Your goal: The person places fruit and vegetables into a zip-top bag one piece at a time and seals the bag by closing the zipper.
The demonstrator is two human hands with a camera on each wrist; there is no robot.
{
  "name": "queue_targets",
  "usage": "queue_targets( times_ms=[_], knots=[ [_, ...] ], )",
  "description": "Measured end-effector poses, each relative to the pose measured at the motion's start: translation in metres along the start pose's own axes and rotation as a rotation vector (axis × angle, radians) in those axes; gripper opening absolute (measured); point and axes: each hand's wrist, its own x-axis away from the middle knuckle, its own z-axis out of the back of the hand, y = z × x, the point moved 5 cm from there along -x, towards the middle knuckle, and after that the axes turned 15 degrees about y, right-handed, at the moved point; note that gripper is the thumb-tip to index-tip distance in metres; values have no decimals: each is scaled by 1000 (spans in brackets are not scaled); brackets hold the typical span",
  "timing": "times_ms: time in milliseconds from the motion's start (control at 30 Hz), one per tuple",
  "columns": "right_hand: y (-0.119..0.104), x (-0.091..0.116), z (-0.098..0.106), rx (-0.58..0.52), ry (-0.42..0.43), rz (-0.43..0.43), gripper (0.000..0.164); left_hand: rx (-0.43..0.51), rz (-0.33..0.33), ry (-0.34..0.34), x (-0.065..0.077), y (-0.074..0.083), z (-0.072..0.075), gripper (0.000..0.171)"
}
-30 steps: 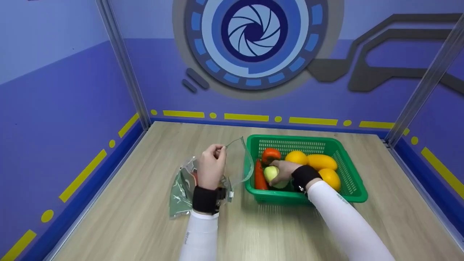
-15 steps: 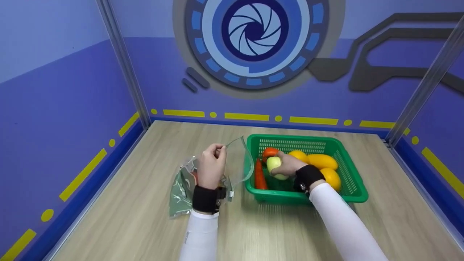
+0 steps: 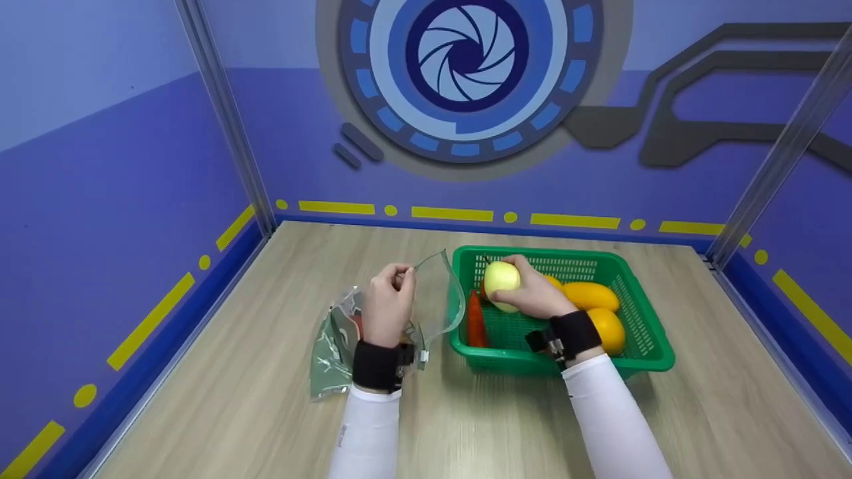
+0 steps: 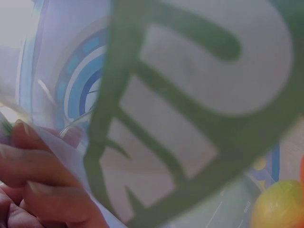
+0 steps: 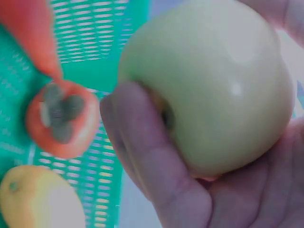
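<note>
My right hand grips a pale yellow-green apple over the green basket's left half. In the right wrist view, fingers wrap round the apple near its hollow. To the left, my left hand pinches the upper edge of a clear plastic bag, which spreads toward the basket's rim. Part of the bag lies on the table, with something red-orange showing in it behind the hand. Its green and white print fills much of the left wrist view.
The green basket holds a carrot, a persimmon, a long yellow mango and round orange-yellow fruits. It stands right of centre on the wooden table. Blue printed walls enclose the table's back and sides.
My right hand has lifted the apple up from among the fruit in the basket, toward the basket's back left. The left hand and the bag have stayed where they were.
</note>
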Motion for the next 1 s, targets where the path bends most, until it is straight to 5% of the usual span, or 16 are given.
queue_targets(
  times_ms=[200,667,833,1000],
  knots=[
    [-12,15,-5,-195,51,-16,74,-7,1,6,1,0,1,14],
    [-33,38,-45,-416,224,-6,69,-23,-15,22,-1,1,2,15],
    [-44,41,-59,-454,280,33,70,-53,-17,32,-1,1,2,14],
    [-58,46,-66,-367,377,105,76,-53,-23,33,0,3,2,13]
  ],
)
